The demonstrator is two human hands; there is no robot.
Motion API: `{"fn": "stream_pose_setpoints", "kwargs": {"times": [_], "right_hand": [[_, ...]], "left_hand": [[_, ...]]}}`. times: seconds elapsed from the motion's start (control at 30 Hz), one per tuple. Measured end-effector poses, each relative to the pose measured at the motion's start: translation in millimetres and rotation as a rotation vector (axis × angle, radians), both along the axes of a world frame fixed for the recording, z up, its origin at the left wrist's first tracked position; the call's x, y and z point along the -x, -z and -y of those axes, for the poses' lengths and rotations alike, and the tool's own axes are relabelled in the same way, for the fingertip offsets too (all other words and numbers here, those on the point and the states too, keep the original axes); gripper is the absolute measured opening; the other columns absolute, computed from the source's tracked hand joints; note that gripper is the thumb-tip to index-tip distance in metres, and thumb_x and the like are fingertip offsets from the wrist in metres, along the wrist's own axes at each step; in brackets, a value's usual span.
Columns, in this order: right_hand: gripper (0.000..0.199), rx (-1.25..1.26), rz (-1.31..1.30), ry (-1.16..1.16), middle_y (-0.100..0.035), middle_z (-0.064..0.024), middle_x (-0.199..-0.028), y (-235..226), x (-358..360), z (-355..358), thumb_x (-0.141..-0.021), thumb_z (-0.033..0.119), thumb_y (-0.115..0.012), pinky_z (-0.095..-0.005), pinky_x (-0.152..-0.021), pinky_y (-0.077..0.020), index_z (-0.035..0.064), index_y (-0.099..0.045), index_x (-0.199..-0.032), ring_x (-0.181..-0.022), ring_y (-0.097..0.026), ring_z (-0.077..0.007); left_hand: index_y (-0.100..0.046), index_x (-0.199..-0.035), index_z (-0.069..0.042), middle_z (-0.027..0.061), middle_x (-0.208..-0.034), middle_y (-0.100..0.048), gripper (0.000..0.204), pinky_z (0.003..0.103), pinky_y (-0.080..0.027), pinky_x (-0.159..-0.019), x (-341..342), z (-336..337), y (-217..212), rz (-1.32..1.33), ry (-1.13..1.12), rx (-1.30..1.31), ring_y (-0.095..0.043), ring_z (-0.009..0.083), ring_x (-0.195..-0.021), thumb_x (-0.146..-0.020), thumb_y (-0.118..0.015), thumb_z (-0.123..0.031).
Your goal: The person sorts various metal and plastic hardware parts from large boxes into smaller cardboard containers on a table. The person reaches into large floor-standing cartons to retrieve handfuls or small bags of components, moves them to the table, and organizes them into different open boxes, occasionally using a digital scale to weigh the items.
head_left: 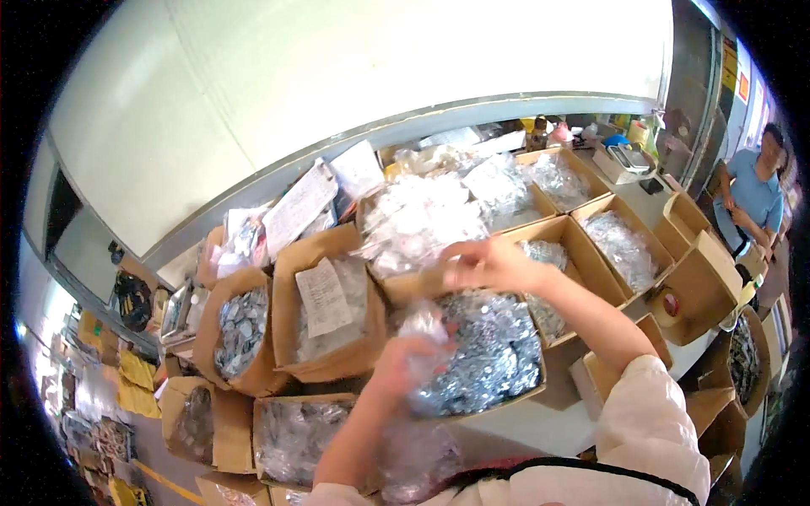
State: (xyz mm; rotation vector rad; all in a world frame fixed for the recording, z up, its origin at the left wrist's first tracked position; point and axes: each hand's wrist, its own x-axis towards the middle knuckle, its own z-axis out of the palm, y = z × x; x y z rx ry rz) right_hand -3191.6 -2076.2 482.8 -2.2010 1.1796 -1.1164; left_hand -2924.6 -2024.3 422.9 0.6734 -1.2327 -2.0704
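Observation:
My left hand point(403, 367) is closed round a small clear plastic bag point(424, 322), its fingers partly smeared by motion. The bag's contents cannot be made out. Below and beside it stands an open cardboard box filled with small shiny metal parts point(489, 350). My right hand point(494, 266) is over the far edge of this box, its arm reaching in from the right. Motion blurs its fingers, so their grip does not show. Just beyond lies a heap of clear plastic bags point(422, 211).
Left of the metal parts is a box with a paper sheet point(325, 299) on bagged pieces. Another box holds flat metal pieces point(240, 333). Boxes of bagged parts point(620, 249) stand at the right. A person in a blue shirt point(753, 190) sits at the far right.

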Motion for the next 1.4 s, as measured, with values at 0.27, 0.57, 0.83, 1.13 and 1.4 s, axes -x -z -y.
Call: {"fn": "stream_pose_setpoints", "kwargs": {"times": [0.27, 0.57, 0.83, 1.13, 1.4], "right_hand": [[0.039, -0.445, -0.286, 0.686, -0.066, -0.0217, -0.098, 119.7, 222.2, 173.4, -0.074, 0.026, -0.061, -0.0418, -0.083, -0.0499, 0.0005, -0.065, -0.103, -0.095, -0.062, -0.0383], [0.023, -0.406, -0.241, 0.792, -0.068, -0.0145, -0.097, 176.2, 153.8, 216.8, -0.082, 0.024, -0.058, -0.0400, -0.078, -0.0537, 0.0056, -0.071, -0.090, -0.092, -0.066, -0.0301], [0.023, -0.435, 0.136, 0.903, -0.067, -0.0199, -0.094, 178.5, 241.5, 194.3, -0.073, 0.018, -0.059, -0.0429, -0.079, -0.0515, 0.0006, -0.069, -0.084, -0.089, -0.065, -0.0349], [0.024, -0.459, -0.071, 1.051, -0.068, -0.0161, -0.098, 179.1, 213.4, 180.7, -0.081, 0.018, -0.056, -0.0374, -0.075, -0.0542, 0.0027, -0.066, -0.096, -0.094, -0.067, -0.0286], [0.025, 0.020, 0.462, 0.917, -0.068, -0.0134, -0.087, 169.0, 241.9, 170.0, -0.069, -0.004, -0.058, -0.0320, -0.072, -0.0508, 0.0012, -0.066, -0.093, -0.078, -0.064, -0.0215]], "left_hand": [[-0.056, -0.111, -0.011, 0.0061, -0.096, -0.060, 0.039, 0.027, -0.042, -0.054, 58.3, -21.6, -6.0, -0.135, 0.000, -0.509, -0.049, 0.0147, -0.067, -0.073, -0.062, -0.013], [-0.056, -0.102, -0.005, 0.0082, -0.084, -0.058, 0.026, 0.031, -0.042, -0.046, 91.7, -27.9, -30.4, 0.249, -0.442, -0.503, -0.048, 0.0151, -0.060, -0.087, -0.057, -0.027], [-0.053, -0.087, -0.009, 0.0026, -0.075, -0.047, 0.014, 0.031, -0.041, -0.060, 154.8, -12.8, -3.9, 0.171, -0.260, -0.625, -0.043, 0.0152, -0.066, -0.097, -0.049, -0.020], [-0.057, -0.103, -0.006, 0.0095, -0.092, -0.061, 0.021, 0.027, -0.044, -0.049, 199.8, -20.4, -6.4, 0.238, -0.175, -0.451, -0.053, 0.0149, -0.064, -0.088, -0.058, -0.021], [-0.061, -0.106, -0.004, 0.0071, -0.094, -0.065, 0.026, 0.030, -0.049, -0.056, 172.0, -24.6, -13.8, 0.157, -0.278, -0.352, -0.059, 0.0164, -0.073, -0.086, -0.063, -0.020]]}}
